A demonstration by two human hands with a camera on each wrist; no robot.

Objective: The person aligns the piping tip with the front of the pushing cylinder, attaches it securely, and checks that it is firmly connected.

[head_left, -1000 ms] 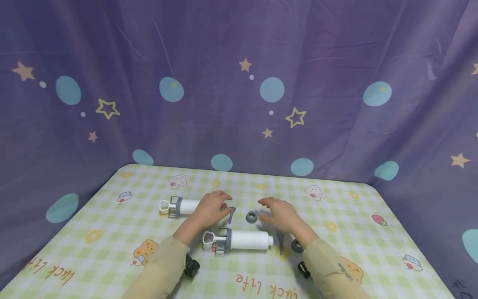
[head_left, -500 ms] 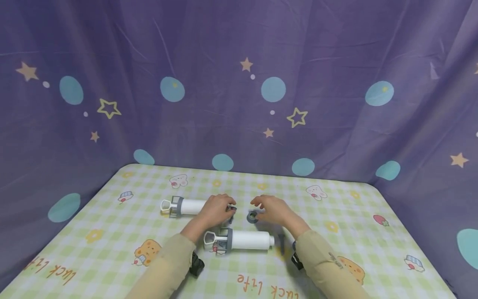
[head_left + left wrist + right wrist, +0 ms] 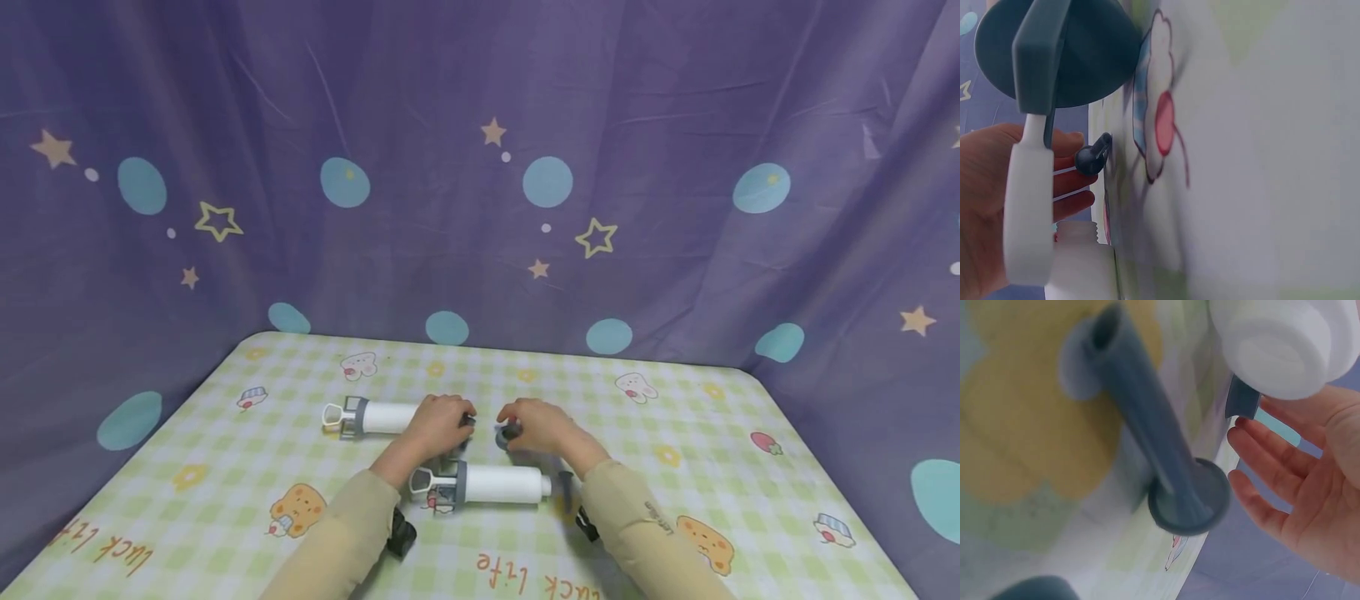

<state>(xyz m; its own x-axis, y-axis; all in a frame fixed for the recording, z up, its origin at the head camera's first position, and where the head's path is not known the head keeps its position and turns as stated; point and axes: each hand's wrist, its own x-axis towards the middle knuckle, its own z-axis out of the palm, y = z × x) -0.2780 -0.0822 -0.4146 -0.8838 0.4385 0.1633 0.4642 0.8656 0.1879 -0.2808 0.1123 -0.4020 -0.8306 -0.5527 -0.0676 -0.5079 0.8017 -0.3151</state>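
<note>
In the head view, my left hand [image 3: 438, 423] pinches a small grey nozzle [image 3: 1090, 161] just off the front end of the far white plunger tube [image 3: 386, 417]. The nozzle's flange and narrow stem show at the fingertips in the left wrist view. Thumb and fingers of my right hand [image 3: 546, 427] hold a grey ring collar [image 3: 503, 438] on the table; in the right wrist view the white barrel partly hides this grip. The near white plunger tube [image 3: 502, 484], with grey end frame and white pull handle [image 3: 1029, 212], lies between my forearms.
A second grey nozzle [image 3: 1154, 419] lies by the near tube's front end, under my right wrist. Part of a dark grey piece [image 3: 1038, 590] shows at the lower left of the right wrist view. A checked cloth [image 3: 675, 417] covers the table; a purple curtain [image 3: 450, 250] hangs behind.
My left hand has come down over the nozzle and its fingers have closed on it. My right hand has moved left and closed on the ring collar. Both tubes stay put.
</note>
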